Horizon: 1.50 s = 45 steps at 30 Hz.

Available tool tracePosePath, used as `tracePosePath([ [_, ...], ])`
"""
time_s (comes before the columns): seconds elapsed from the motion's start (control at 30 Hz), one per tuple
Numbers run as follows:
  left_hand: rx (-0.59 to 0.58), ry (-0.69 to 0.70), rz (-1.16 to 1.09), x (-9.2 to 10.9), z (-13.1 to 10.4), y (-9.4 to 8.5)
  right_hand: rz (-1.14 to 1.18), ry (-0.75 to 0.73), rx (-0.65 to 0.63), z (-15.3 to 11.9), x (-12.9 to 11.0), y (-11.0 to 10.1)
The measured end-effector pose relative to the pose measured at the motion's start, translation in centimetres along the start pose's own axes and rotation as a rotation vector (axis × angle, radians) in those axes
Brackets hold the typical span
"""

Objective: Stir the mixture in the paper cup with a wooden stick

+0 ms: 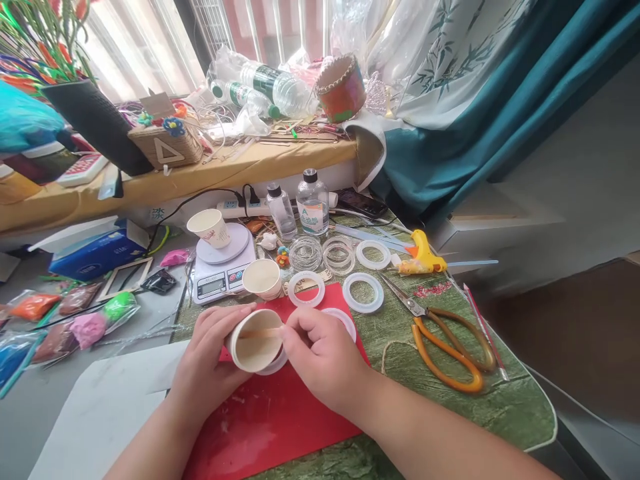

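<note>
The left hand [210, 353] grips a tilted white paper cup [255, 341] over the red mat [280, 420] on the tabletop; the right hand [320, 353] pinches a thin wooden stick [260, 333] inside it. Stirring seems underway; the white ring moulds [363, 292] nearby look unfilled, so pouring likely remains.

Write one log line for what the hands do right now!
left hand: holds paper cup tilted | right hand: wooden stick in cup | under: red mat

Teal curtain [480, 100] beside bright window [250, 27], cluttered yellow-draped sill [240, 170]
</note>
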<state>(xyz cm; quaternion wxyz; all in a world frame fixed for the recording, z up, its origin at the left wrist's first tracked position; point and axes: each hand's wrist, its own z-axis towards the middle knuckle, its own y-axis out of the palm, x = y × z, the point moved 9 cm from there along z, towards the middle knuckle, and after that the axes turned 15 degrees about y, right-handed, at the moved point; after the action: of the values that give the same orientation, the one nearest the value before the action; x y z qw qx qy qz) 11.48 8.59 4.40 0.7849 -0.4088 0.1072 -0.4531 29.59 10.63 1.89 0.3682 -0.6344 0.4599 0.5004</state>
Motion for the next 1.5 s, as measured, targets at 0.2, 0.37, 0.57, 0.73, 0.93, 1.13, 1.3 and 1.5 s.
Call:
tracePosePath([
  [0.2, 0.007, 0.031, -0.005, 0.6, 0.0, -0.2, -0.114, -0.133, 0.138, -0.4, -1.1, -1.3],
  [0.37, 0.04, 0.05, 0.035, 0.9, 0.0, -0.6, -0.402, -0.316, 0.219, -1.1, -2.0, -0.4],
  [0.57, 0.043, 0.033, 0.017, 0.7, -0.1, -0.5, -0.223, -0.106, 0.013, -0.4, -0.4, 0.7],
  [0.73, 0.025, 0.011, 0.005, 0.7, -0.3, -0.4, -0.345, -0.276, 0.204, -1.0, -1.7, -0.7],
  [0.93, 0.022, 0.036, 0.049, 0.8, 0.0, -0.4, -0.232, -0.074, -0.041, -0.6, 0.1, 1.6],
  [1.13, -0.011, 0.01, 0.095, 0.5, -0.2, -0.3, -0.05, 0.01, 0.027, -0.2, 0.1, 0.3],
  [1.3, -0.01, -0.037, 0.079, -0.1, -0.7, -0.1, -0.275, -0.173, 0.197, -0.5, -1.2, -1.0],
  [1.5, 0.02, -0.002, 0.094, 0.4, -0.1, -0.5, -0.352, -0.194, 0.086, -0.7, -1.0, 0.7],
])
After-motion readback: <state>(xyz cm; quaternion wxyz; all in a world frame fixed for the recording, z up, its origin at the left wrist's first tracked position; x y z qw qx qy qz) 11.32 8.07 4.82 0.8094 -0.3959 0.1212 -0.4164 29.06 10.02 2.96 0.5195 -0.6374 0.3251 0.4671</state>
